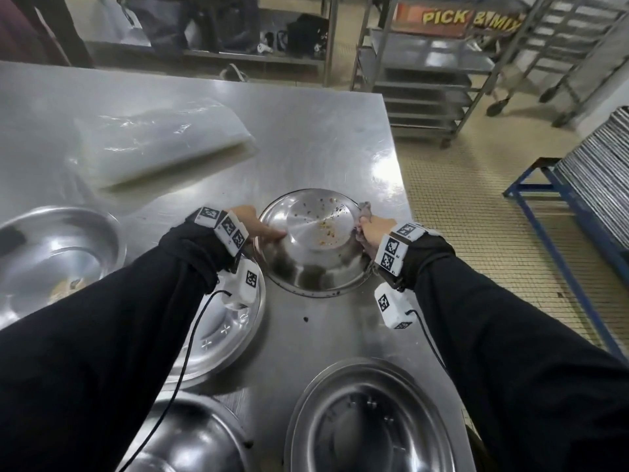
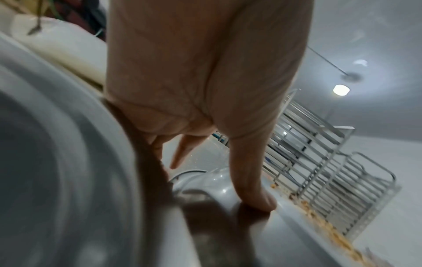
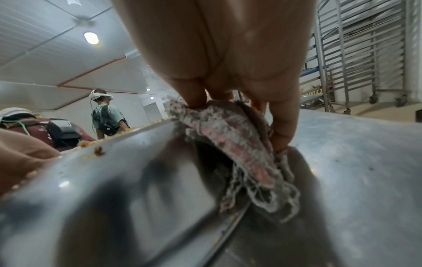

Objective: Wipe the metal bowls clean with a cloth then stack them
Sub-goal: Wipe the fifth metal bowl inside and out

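left hand (image 1: pixel 253 223): fingers straight, pressing down | right hand (image 1: pixel 373 229): fingers curled, pinching | both forearms extended forward

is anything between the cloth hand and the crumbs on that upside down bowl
Nothing visible. The right hand grips the cloth at the bowl's right side; the crumbs lie exposed on its flat base.

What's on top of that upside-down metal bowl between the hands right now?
Yellow-orange crumbs and darker specks lie scattered on the flat base of the overturned round metal bowl. Whatever is under the bowl is hidden. The right hand covers part of its rim with a frayed grey-pink cloth.
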A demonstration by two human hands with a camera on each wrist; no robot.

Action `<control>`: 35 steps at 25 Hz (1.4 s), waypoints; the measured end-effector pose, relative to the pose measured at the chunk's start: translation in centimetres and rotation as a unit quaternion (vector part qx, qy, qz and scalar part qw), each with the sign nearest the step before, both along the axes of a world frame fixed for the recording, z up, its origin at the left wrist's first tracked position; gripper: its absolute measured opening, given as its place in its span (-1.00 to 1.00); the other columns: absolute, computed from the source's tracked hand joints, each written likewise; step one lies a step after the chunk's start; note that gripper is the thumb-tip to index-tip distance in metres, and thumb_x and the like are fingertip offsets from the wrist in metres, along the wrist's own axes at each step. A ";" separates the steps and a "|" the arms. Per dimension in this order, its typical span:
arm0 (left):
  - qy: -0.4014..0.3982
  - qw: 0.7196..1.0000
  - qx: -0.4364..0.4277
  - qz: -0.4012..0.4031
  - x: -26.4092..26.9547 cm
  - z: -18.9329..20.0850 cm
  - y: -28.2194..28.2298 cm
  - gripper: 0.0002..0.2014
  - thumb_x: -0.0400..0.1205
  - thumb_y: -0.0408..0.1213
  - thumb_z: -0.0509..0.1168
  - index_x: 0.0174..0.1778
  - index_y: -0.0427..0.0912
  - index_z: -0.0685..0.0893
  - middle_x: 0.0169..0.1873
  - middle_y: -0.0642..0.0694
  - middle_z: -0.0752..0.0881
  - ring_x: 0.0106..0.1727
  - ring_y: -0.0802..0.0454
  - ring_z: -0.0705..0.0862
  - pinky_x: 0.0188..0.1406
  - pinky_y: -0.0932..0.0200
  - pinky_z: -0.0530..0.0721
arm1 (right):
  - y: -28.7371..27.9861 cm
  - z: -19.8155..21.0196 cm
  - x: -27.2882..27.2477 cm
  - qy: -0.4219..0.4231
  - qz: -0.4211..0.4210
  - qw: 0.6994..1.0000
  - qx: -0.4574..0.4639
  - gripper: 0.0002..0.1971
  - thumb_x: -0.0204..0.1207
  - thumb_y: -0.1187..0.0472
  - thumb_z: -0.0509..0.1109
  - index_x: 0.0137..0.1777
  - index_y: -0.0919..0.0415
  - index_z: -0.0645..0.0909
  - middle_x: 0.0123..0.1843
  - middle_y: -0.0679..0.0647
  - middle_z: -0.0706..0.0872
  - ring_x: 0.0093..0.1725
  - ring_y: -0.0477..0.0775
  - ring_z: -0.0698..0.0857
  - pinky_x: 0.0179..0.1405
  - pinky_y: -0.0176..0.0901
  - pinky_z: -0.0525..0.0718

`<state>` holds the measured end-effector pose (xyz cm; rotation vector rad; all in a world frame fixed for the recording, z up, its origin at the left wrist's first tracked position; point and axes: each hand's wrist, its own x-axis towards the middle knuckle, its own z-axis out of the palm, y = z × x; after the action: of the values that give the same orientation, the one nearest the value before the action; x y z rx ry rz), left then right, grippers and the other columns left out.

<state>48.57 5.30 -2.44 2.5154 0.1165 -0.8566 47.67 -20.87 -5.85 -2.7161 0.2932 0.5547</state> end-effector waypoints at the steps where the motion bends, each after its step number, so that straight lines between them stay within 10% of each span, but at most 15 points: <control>1: 0.010 1.000 -0.013 0.012 0.2 0.0 0.0 -0.50 0.44 0.20 0.43 -0.44 -0.23 0.60 -0.50 -0.07 0.63 -0.44 0.03 0.57 -0.44 0.21 0.47 | -0.2 -0.4 0.2 -0.003 -0.023 1.000 0.019 -0.49 0.71 -0.07 -0.07 0.43 0.21 0.47 0.35 0.30 0.56 0.32 0.30 0.57 0.31 0.05 0.45; 6: 0.093 0.958 -0.216 0.163 0.7 -1.3 -0.4 -0.04 -0.07 0.27 0.66 0.10 -0.34 0.70 -0.02 -0.30 0.80 0.06 -0.23 0.77 0.00 -0.08 0.75 | -1.0 0.4 -0.4 -0.006 -0.141 0.985 0.098 -0.44 0.71 -0.15 -0.15 0.60 0.09 0.25 0.46 0.32 0.43 0.37 0.36 0.51 0.44 0.03 0.37; 13: 0.004 0.850 -0.446 0.282 -2.1 -2.6 -2.9 0.00 -0.01 0.03 0.74 0.28 -0.33 0.50 0.07 -0.28 0.72 0.08 -0.24 0.75 0.09 -0.18 0.74 | -1.8 0.6 -0.1 -0.053 -0.138 0.978 0.145 -0.54 0.70 -0.15 -0.13 0.54 -0.13 0.28 0.32 0.32 0.51 0.26 0.37 0.57 0.39 0.23 0.44; 17: -0.019 0.812 -0.491 0.316 -2.6 -1.7 -3.6 0.03 0.11 -0.17 0.70 0.45 -0.35 0.35 0.25 -0.35 0.63 0.19 -0.30 0.71 0.16 -0.29 0.70 | -2.7 -1.9 0.4 -0.066 -0.137 0.966 0.211 -0.45 0.33 -0.56 -0.23 0.16 -0.51 0.42 0.06 0.21 0.65 0.04 0.31 0.67 0.14 0.13 0.59; 23: -0.028 0.822 -0.488 0.294 -4.2 1.6 -3.8 -0.40 0.33 -0.16 0.55 0.21 -0.40 0.61 0.05 -0.29 0.74 0.13 -0.27 0.72 0.23 -0.31 0.65 | -2.3 4.1 -2.4 -0.104 -0.142 0.954 0.241 -0.48 0.62 -0.26 -0.11 0.37 -0.07 0.48 0.19 0.15 0.65 0.14 0.21 0.63 0.34 0.09 0.49; 28: -0.080 0.825 -0.485 0.279 -6.6 5.0 -4.1 0.09 -0.02 0.11 0.74 0.34 -0.42 0.53 0.21 -0.35 0.69 0.18 -0.29 0.72 0.20 -0.25 0.69 | -3.7 8.4 -6.0 -0.186 -0.147 0.936 0.259 -0.62 0.74 0.02 -0.01 0.28 0.14 0.57 0.06 0.13 0.63 0.03 0.08 0.59 0.03 -0.21 0.43; 35: -0.134 0.863 -0.419 0.247 -13.4 7.8 -8.8 0.01 0.10 0.47 0.48 0.16 -0.38 0.64 0.06 -0.29 0.76 0.06 -0.23 0.75 0.15 -0.18 0.72 | -7.5 13.1 -15.8 -0.223 -0.193 0.942 0.164 -0.57 0.73 0.05 0.02 0.29 0.34 0.55 0.28 0.33 0.60 0.26 0.30 0.56 0.27 0.03 0.45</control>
<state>35.15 -3.49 5.32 1.6294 0.2262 -0.2383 31.86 -28.39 7.30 -2.2891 0.5385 -0.1178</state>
